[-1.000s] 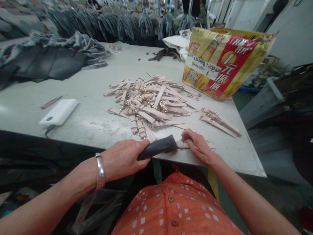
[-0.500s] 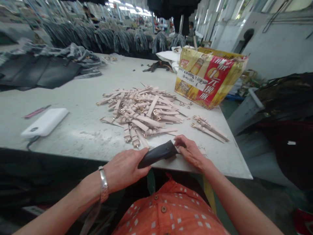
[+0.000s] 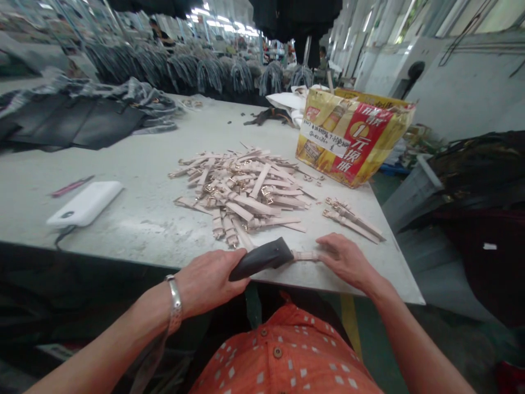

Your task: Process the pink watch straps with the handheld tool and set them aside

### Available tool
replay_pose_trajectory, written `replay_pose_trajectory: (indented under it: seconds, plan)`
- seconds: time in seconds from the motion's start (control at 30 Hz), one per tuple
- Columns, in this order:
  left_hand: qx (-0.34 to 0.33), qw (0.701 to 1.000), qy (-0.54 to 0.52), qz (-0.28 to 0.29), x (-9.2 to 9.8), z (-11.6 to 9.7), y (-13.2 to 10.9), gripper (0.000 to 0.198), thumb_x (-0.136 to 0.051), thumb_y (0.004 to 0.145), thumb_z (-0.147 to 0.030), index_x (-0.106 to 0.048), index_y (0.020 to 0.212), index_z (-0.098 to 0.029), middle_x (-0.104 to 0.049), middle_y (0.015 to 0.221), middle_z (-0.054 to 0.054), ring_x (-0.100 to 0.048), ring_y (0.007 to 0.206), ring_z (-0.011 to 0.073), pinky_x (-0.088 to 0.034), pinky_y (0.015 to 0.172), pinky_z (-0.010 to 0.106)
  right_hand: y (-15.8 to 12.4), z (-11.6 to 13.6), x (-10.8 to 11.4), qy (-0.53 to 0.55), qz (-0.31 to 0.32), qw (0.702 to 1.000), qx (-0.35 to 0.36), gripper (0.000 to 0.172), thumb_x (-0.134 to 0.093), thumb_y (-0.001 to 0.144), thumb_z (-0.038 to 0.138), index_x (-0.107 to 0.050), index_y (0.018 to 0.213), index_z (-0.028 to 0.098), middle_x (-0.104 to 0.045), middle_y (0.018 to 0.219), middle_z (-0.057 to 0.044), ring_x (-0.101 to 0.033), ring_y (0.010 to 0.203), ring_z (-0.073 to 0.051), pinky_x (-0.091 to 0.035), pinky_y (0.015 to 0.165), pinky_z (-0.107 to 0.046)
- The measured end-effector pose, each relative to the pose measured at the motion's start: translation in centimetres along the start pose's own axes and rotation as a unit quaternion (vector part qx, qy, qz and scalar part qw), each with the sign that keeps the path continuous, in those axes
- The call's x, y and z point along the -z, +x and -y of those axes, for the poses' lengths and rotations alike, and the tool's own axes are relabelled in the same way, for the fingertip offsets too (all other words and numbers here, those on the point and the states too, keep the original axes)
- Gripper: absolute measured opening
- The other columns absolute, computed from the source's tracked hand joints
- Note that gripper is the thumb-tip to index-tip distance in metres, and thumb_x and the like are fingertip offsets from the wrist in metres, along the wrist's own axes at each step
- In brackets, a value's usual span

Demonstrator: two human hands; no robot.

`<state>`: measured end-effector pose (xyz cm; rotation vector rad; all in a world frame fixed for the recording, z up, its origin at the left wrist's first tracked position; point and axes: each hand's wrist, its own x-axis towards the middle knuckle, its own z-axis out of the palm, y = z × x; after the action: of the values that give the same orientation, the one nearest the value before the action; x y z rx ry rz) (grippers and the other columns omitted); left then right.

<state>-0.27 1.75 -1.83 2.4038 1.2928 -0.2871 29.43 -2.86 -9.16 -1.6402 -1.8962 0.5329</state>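
Observation:
My left hand (image 3: 207,280) is closed round a dark grey pad-like tool (image 3: 262,257) at the table's near edge. The tool lies over one end of a pale pink strap (image 3: 305,255). My right hand (image 3: 346,258) rests on that strap's other end, fingers pressed down on it. Just beyond them lies a heap of pale pink straps with gold buckles (image 3: 241,189). A few finished-looking straps (image 3: 353,220) lie apart at the right.
A white power bank (image 3: 85,204) with a cable and a pink pen (image 3: 70,186) lie at the left. A yellow and red bag (image 3: 353,137) stands at the back right. Dark material (image 3: 77,117) is piled at the far left. The table edge (image 3: 406,284) drops off right.
My right hand has slid to the right along the strap, leaving more of it showing beyond the dark tool. The left hand keeps its grip. The camera has shifted a little.

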Motion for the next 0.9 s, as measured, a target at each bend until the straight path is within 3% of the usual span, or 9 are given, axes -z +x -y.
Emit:
replay_pose_trajectory:
  seconds: [0.1, 0.37, 0.5, 0.7, 0.8, 0.9]
  plan:
    - [-0.004, 1.000, 0.004, -0.002, 0.1, -0.2, 0.0, 0.023, -0.044, 0.075, -0.038, -0.056, 0.087, -0.023, -0.063, 0.076, 0.002, -0.059, 0.068, 0.0177, -0.038, 0.058, 0.025, -0.8, 0.0, -0.6, -0.038, 0.034, 0.998, 0.035, 0.028, -0.061, 0.072, 0.022, -0.062, 0.100, 0.021, -0.060, 0.089, -0.006, -0.051, 0.087, -0.021, -0.040, 0.079, -0.035]
    - [-0.017, 0.999, -0.003, -0.040, -1.0, -1.2, 0.7, 0.024, -0.043, 0.077, -0.040, -0.054, 0.090, -0.023, -0.063, 0.074, 0.003, -0.060, 0.069, 0.0192, -0.038, 0.060, 0.026, -0.5, 0.1, -1.8, -0.030, 0.023, 0.998, 0.057, 0.016, -0.058, 0.079, 0.024, -0.061, 0.094, 0.020, -0.058, 0.086, -0.005, -0.051, 0.085, -0.019, -0.041, 0.076, -0.033]
    - [-0.005, 0.998, -0.013, -0.055, -1.4, -1.2, 0.0, 0.024, -0.042, 0.078, -0.041, -0.053, 0.091, -0.024, -0.063, 0.074, 0.002, -0.060, 0.069, 0.0192, -0.038, 0.060, 0.026, -0.4, -1.0, -0.9, -0.005, -0.059, 0.998, 0.034, 0.019, -0.056, 0.081, 0.028, -0.059, 0.097, 0.020, -0.059, 0.090, -0.005, -0.054, 0.084, -0.018, -0.043, 0.075, -0.032]
    - [0.040, 0.998, -0.035, -0.044, -1.5, 1.0, -1.8, 0.023, -0.042, 0.079, -0.043, -0.052, 0.086, -0.024, -0.061, 0.072, 0.000, -0.059, 0.069, 0.0178, -0.037, 0.060, 0.025, 1.5, -6.4, 3.1, -0.090, -0.239, 0.967, -0.004, 0.028, -0.058, 0.076, 0.039, -0.062, 0.095, 0.018, -0.061, 0.090, -0.007, -0.057, 0.083, -0.021, -0.044, 0.075, -0.034]
    - [0.075, 0.995, -0.049, -0.047, -1.8, 2.4, -2.8, 0.025, -0.041, 0.079, -0.045, -0.051, 0.085, -0.024, -0.061, 0.070, 0.000, -0.059, 0.069, 0.0176, -0.037, 0.059, 0.025, 2.3, -8.5, 4.3, -0.143, -0.269, 0.952, -0.025, 0.032, -0.059, 0.074, 0.042, -0.063, 0.095, 0.017, -0.062, 0.091, -0.009, -0.056, 0.085, -0.024, -0.044, 0.076, -0.037]
    - [0.103, 0.992, -0.060, -0.050, -2.1, 3.4, -3.7, 0.028, -0.042, 0.079, -0.048, -0.051, 0.091, -0.024, -0.061, 0.071, -0.001, -0.059, 0.071, 0.0183, -0.037, 0.060, 0.025, 3.3, -8.1, 3.5, -0.195, -0.278, 0.940, -0.014, 0.034, -0.061, 0.073, 0.038, -0.063, 0.100, 0.017, -0.062, 0.098, -0.011, -0.053, 0.095, -0.029, -0.040, 0.085, -0.046]
